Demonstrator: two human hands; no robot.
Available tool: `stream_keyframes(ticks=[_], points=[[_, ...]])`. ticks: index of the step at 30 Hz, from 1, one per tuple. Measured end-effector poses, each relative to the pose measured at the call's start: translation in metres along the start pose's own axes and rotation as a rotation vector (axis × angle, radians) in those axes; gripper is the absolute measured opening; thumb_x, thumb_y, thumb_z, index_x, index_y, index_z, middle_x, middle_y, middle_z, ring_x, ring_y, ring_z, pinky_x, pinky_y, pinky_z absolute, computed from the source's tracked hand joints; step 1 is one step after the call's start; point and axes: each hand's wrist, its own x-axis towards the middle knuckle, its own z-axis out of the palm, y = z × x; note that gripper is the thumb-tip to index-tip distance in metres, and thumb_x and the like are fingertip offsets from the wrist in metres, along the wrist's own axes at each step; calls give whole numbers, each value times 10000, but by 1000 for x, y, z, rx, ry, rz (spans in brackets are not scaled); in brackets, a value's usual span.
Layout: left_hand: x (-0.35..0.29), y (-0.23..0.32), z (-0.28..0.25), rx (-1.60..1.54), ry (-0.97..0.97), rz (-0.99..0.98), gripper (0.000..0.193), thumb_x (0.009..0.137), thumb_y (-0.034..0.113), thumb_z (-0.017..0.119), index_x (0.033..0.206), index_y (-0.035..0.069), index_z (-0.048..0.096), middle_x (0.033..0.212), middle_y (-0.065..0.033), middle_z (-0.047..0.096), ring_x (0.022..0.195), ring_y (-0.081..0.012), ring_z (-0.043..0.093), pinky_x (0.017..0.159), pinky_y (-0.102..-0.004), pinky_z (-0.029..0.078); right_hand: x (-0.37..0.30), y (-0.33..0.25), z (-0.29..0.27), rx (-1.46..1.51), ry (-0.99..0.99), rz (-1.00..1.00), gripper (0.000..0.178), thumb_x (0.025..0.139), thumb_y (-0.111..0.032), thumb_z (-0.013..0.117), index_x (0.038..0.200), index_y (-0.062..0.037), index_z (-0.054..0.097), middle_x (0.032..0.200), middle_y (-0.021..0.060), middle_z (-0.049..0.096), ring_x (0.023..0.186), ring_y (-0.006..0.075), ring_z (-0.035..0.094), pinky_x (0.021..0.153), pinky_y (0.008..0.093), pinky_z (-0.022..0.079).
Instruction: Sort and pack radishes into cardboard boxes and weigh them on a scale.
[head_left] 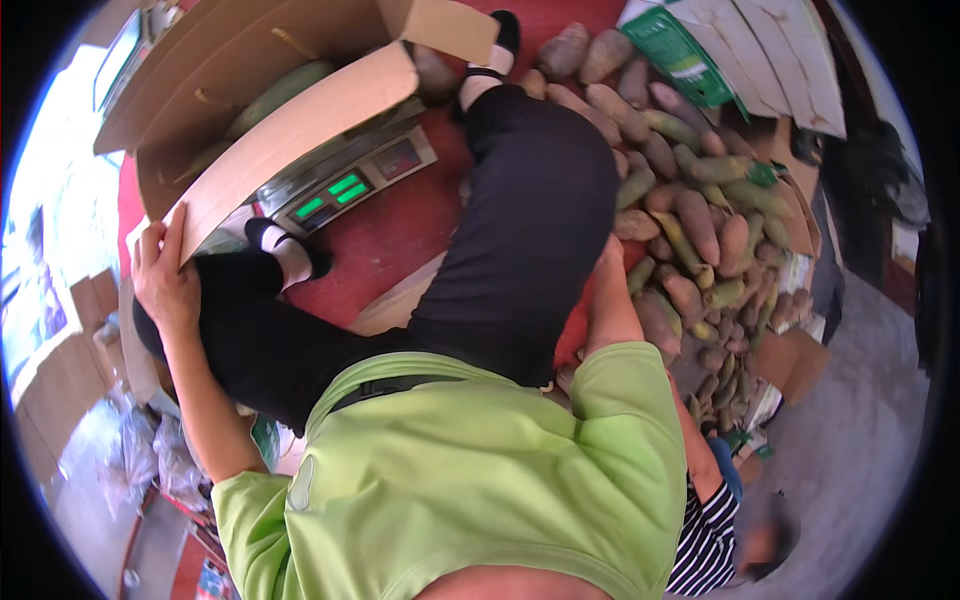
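An open cardboard box stands on a digital scale with a lit green display. Inside it lies a long green fruit. My left hand grips the near left corner of the box flap, its fingers up along the cardboard edge. My right hand is down beside my right thigh, at the near edge of a big heap of long green and purplish-brown fruits that look like mangoes. The leg hides most of its fingers, so whether it holds anything does not show.
A red surface lies under the scale. My feet straddle the scale. At the far right are a green crate and white-grey cardboard. Another person in a striped shirt is at lower right. Plastic bags lie at left.
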Motion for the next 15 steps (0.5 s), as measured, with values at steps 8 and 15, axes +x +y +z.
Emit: stream_keyframes(ticks=[8,15], points=[[-2,3,-8,31,-19,-50,646,638,-103,588,1204,205,636,962,-42,538,936,-243,551,842,-383,467,19,6,55,40,-81,47,329,835,-169,676,1141,-99,579,965,43,624,867,189,586,723,374,490],[4,6,-7,25,21,-27,607,653,-90,601,1183,200,652,918,-40,543,901,-243,561,817,-373,481,29,-22,79,61,-135,33,324,834,-169,677,1133,-92,581,959,42,625,861,184,586,720,367,489]])
